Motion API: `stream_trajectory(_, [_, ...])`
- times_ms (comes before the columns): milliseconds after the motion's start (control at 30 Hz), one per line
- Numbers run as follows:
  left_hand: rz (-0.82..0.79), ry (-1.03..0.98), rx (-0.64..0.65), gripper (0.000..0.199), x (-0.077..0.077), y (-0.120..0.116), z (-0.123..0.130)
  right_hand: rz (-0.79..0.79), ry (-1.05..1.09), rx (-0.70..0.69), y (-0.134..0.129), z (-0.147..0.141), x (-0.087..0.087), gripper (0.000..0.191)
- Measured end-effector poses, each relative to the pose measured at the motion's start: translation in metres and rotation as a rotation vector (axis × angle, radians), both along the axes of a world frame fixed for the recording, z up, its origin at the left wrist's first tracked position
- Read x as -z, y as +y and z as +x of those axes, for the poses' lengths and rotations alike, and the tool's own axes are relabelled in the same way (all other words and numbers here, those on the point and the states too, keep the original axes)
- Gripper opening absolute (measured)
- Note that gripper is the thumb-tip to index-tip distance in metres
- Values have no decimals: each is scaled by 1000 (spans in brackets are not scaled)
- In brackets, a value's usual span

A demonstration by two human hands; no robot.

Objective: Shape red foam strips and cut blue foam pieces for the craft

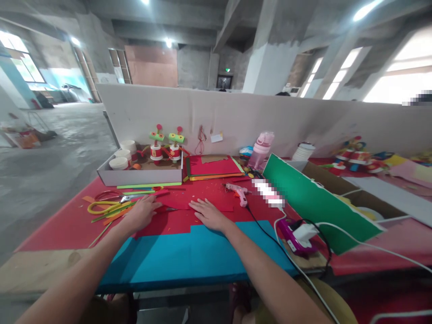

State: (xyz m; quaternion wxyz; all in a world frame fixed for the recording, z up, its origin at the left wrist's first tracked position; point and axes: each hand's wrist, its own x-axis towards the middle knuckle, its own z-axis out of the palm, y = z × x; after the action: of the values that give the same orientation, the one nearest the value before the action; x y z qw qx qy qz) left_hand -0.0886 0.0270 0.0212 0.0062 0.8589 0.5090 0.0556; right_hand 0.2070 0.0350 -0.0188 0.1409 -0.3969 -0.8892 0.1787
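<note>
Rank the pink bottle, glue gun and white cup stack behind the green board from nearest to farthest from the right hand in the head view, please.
1. Glue gun: just right of the right hand.
2. Pink bottle: back, by the partition.
3. White cup stack: farther right.

Daylight bleaches the windows [401, 63] at right to near white, and lamps [367, 10] glare on the ceiling [189, 13], which stays grey and dim. The floor [67, 121] at left has a pale sheen. The red surface [54, 225] is evenly lit, the space beneath it dark. Wide-angle distortion stretches the forearms [259, 261] and edges; the figures [354, 155] at right look smeared, and blocky pixels mask two patches.
</note>
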Motion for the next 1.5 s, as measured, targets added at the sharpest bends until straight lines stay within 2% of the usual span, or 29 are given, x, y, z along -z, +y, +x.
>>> stream_trajectory(133, [0,-28,1,39,1,1,-5,56,-37,24,-3,-3,4,47])
stream_trajectory(267, [-3,-31,-9,39,1,-1,2,67,-77,42,-1,-4,7,46])
stream_trajectory(633, [-29,-23,5,35,7,-1,5,70,-102,43,-1,-5,4,45])
stream_trajectory(767, [-20,-6,9,35,5,-1,7,79,-29,14,0,-1,5,43])
stream_trajectory(900, [8,3,-20,35,1,-3,4,201,160,-12,4,5,8,35])
stream_trajectory(1000, [12,0,-40,37,2,-4,0,253,202,-11,9,6,8,30])
stream_trajectory(1233, [10,-61,-56,43,10,2,-3,145,228,-21,24,-5,-2,19])
stream_trajectory(1500, [-24,-65,-34,42,9,2,2,107,259,28,28,-9,8,24])
